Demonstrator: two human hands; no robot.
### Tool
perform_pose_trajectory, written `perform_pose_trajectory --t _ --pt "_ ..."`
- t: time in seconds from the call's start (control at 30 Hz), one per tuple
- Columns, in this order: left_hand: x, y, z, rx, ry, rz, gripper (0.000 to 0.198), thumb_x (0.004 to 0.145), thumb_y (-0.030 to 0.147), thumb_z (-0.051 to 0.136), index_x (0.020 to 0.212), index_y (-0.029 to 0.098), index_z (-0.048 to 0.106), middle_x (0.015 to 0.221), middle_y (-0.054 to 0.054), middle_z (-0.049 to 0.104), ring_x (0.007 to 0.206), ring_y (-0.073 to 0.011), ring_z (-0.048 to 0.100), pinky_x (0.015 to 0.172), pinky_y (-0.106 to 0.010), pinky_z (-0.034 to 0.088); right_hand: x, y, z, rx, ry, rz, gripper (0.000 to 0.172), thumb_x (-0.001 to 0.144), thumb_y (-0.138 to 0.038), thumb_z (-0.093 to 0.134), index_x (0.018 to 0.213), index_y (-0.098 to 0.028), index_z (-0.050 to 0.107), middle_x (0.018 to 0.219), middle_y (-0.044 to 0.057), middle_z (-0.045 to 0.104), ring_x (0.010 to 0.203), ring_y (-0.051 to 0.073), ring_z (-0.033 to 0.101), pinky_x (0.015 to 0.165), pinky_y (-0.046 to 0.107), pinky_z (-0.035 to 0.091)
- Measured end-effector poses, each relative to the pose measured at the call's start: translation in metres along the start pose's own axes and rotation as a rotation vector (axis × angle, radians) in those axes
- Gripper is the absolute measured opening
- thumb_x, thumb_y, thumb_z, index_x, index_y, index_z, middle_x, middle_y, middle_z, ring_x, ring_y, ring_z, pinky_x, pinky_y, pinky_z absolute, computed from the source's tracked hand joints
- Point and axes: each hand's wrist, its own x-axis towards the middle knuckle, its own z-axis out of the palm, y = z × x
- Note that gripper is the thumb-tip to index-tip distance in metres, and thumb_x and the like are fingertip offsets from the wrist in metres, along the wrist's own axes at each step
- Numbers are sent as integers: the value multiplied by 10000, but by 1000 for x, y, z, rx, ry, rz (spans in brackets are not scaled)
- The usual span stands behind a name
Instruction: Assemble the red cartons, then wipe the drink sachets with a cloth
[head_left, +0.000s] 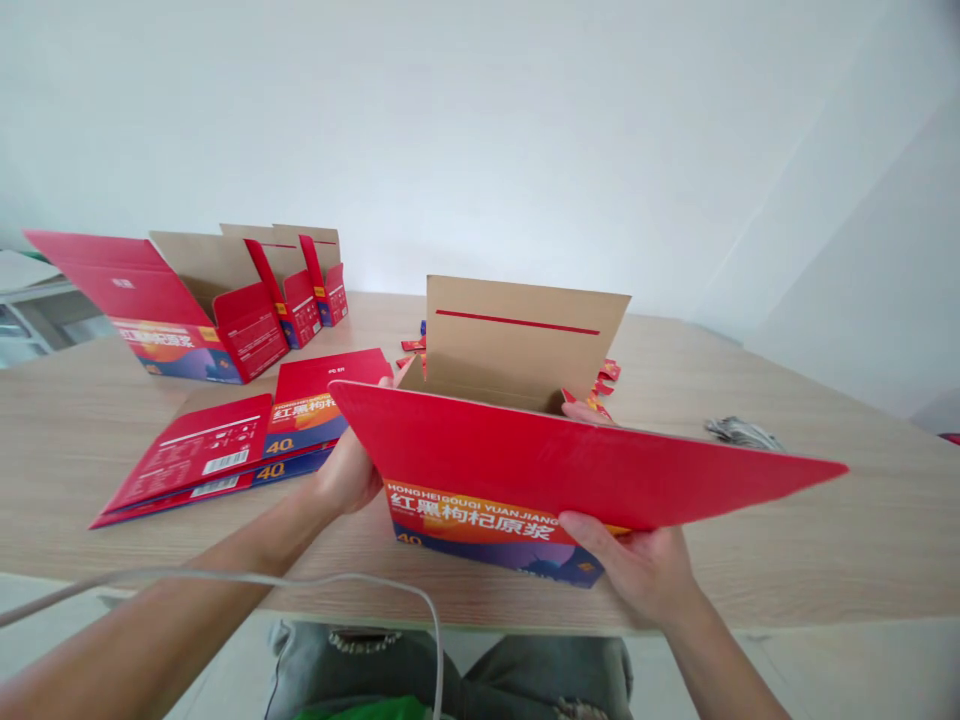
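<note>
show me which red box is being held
The nearest box, gripped by the left hand and right hand. Three open boxes stand far left and the flat boxes lie untouched.

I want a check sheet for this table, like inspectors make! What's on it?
Surface: pale wooden table.
Job's things: open red box, back flap up, lid out front.
Clutter: flat boxes, folded boxes, red packets, silvery bits.
Grips: left hand holds the box's left side; right hand holds its front.
Cables: white cable in front of the left arm.
Surroundings: white wall.
</note>
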Motion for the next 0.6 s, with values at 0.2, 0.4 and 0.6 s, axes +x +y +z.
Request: perform_pose_trajectory --t 0.2,0.4,0.6 --pt "-35 -10 3 -304 -75 489 719 938 627 737 1563 324 555 1506 -90 681 1414 -353 618 1139 -489 553 -9 7 -4 28 101 26 637 922 -432 823 1506 -282 617 1508 118 670 1411 336 620 1241 554 465" --pt "-31 7 -3 130 -10 336 317 881 342 825 1184 248 807 1234 -52 820 1154 -320 765 958 -452 657 -4 6 -1 -33 192 56 514 885 -496 843 1319 -242 735 1249 130 791 1162 352 746 1098 566 585" --pt "-23 15 -13 303 181 377 146 881 353 747 895 246 845 943 -20 851 993 -313 798 955 -472 650 4 -8 4 20 161 -39 643 946 -479 780 1518 -292 554 1688 124 462 1592 366 404 1304 622 335"
